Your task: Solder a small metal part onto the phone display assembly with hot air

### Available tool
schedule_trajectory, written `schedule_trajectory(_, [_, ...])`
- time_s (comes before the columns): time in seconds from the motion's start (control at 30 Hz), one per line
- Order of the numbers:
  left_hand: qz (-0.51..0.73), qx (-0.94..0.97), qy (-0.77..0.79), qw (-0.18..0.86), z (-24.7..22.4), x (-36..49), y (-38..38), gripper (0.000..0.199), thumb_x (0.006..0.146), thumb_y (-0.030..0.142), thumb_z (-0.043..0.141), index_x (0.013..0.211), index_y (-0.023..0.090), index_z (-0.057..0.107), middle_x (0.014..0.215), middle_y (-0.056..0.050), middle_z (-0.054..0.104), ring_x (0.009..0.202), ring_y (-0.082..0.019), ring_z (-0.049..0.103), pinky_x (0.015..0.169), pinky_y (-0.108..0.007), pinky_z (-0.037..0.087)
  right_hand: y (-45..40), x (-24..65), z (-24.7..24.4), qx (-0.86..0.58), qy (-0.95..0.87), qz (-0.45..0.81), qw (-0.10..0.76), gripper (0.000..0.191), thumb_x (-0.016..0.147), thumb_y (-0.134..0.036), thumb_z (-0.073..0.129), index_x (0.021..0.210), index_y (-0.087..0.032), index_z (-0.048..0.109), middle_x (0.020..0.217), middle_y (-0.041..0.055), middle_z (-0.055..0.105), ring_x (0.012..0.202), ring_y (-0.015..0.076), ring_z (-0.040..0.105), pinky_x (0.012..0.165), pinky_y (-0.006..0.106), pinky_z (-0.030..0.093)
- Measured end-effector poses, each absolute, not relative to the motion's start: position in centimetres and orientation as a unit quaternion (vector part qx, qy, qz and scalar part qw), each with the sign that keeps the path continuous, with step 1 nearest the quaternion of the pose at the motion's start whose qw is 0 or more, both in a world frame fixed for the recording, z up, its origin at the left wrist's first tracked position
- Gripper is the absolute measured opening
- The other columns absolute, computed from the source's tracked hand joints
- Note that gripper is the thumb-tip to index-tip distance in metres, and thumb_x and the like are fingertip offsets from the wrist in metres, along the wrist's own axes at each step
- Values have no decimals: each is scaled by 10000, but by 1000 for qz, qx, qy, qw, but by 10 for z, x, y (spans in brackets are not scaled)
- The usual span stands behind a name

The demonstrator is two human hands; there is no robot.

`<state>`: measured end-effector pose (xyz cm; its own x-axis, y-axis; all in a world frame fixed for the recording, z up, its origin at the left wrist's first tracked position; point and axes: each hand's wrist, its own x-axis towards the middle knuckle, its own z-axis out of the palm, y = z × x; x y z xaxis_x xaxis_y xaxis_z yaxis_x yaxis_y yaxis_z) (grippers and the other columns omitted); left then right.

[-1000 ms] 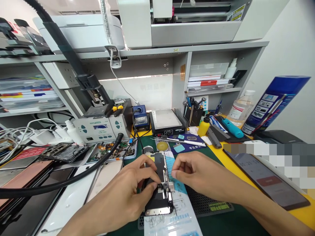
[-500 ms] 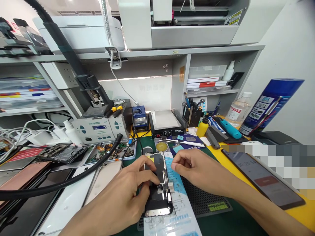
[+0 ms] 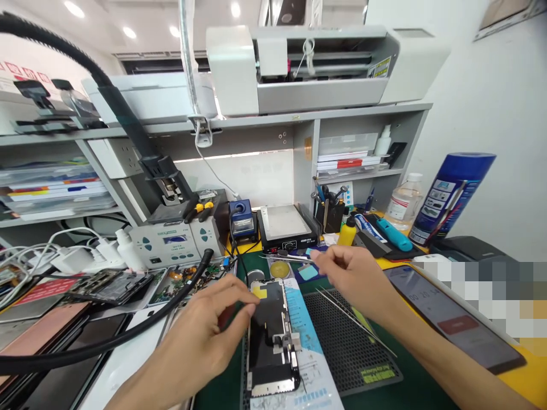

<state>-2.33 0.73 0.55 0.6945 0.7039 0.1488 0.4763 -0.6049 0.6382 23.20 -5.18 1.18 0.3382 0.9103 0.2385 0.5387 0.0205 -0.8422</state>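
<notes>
An opened phone display assembly (image 3: 270,341) lies back side up on a blue and white sheet (image 3: 308,347), at the left edge of a black mesh mat (image 3: 342,341). My left hand (image 3: 205,336) hovers at its left side, fingers loosely curled and thumb tip against the upper left edge. My right hand (image 3: 352,276) is farther back, over the right end of a white-handled tool (image 3: 284,257) lying on a blue card (image 3: 306,272). Whether its curled fingers grip the tool is hidden. Thin metal tweezers (image 3: 356,322) lie loose on the mat, under my right wrist.
A thick black hose (image 3: 128,330) crosses the bench on the left, over phone panels (image 3: 51,307) and a tray of circuit parts (image 3: 188,273). A soldering station (image 3: 175,239), a heating plate (image 3: 285,225) and a tool holder (image 3: 329,210) stand behind. A phone (image 3: 457,319) lies at right.
My right hand has left the phone assembly and moved back to the white-handled tool. My left hand has slid off the assembly to its left edge. The view has tilted upward.
</notes>
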Motion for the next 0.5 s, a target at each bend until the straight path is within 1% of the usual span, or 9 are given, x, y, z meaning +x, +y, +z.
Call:
schedule_trajectory(0.07, [244, 861, 359, 267, 6, -28, 14, 248, 981, 432, 470, 989, 278, 665, 866, 6, 623, 708, -156, 531, 617, -297, 372, -49, 237, 11, -670, -501, 164, 523, 488, 937, -425, 565, 538, -219, 372, 500, -80, 332, 485, 98, 291, 481, 275, 252])
schedule_trajectory(0.17, [324, 809, 407, 275, 9, -33, 23, 320, 914, 534, 556, 965, 252, 698, 851, -6, 687, 762, -188, 587, 631, -288, 411, -45, 247, 6, -656, -445, 115, 598, 540, 941, -377, 592, 521, -226, 288, 496, -92, 276, 477, 89, 288, 488, 258, 286])
schedule_trajectory(0.2, [352, 786, 420, 287, 10, -35, 25, 348, 883, 566, 583, 942, 246, 707, 841, -7, 701, 763, -195, 602, 628, -282, 426, -43, 252, 3, -651, -426, 102, 620, 535, 943, -359, 603, 522, -220, 304, 498, -97, 275, 466, 84, 305, 487, 247, 308])
schedule_trajectory(0.23, [378, 765, 430, 294, 12, -37, 27, 367, 850, 586, 615, 919, 240, 715, 811, -5, 705, 747, -198, 608, 631, -277, 442, -41, 257, 0, -645, -405, 89, 642, 493, 947, -347, 613, 540, -206, 373, 508, -101, 310, 458, 81, 344, 492, 235, 348])
schedule_trajectory(0.3, [418, 730, 454, 294, 15, -42, 29, 391, 798, 608, 661, 888, 232, 721, 765, 3, 706, 718, -195, 612, 647, -266, 465, -36, 270, -4, -637, -357, 70, 680, 316, 961, -356, 617, 718, -159, 573, 630, -70, 521, 512, 90, 499, 510, 231, 442])
schedule_trajectory(0.33, [429, 719, 465, 287, 17, -44, 29, 401, 783, 616, 671, 882, 232, 723, 756, 6, 707, 712, -193, 608, 645, -259, 468, -34, 279, -4, -632, -332, 64, 698, 243, 967, -357, 615, 850, -144, 630, 746, -36, 609, 586, 108, 577, 551, 248, 497])
schedule_trajectory(0.37, [436, 711, 478, 276, 18, -46, 30, 413, 764, 631, 682, 872, 234, 727, 764, 10, 714, 707, -190, 605, 632, -250, 466, -33, 287, -3, -627, -307, 58, 714, 214, 971, -354, 614, 969, -143, 649, 866, -2, 659, 671, 131, 631, 599, 275, 540])
schedule_trajectory(0.43, [444, 704, 495, 249, 18, -49, 30, 424, 729, 655, 696, 841, 247, 732, 764, 28, 715, 678, -178, 595, 586, -229, 448, -33, 304, 2, -619, -257, 50, 740, 236, 974, -346, 613, 1105, -152, 642, 1020, 39, 678, 791, 167, 674, 669, 318, 581])
schedule_trajectory(0.5, [450, 710, 491, 230, 16, -50, 30, 408, 712, 658, 705, 770, 254, 717, 726, 50, 694, 647, -164, 587, 572, -212, 440, -34, 318, 9, -613, -213, 51, 760, 255, 975, -337, 614, 1154, -157, 631, 1077, 53, 675, 840, 182, 682, 701, 339, 591])
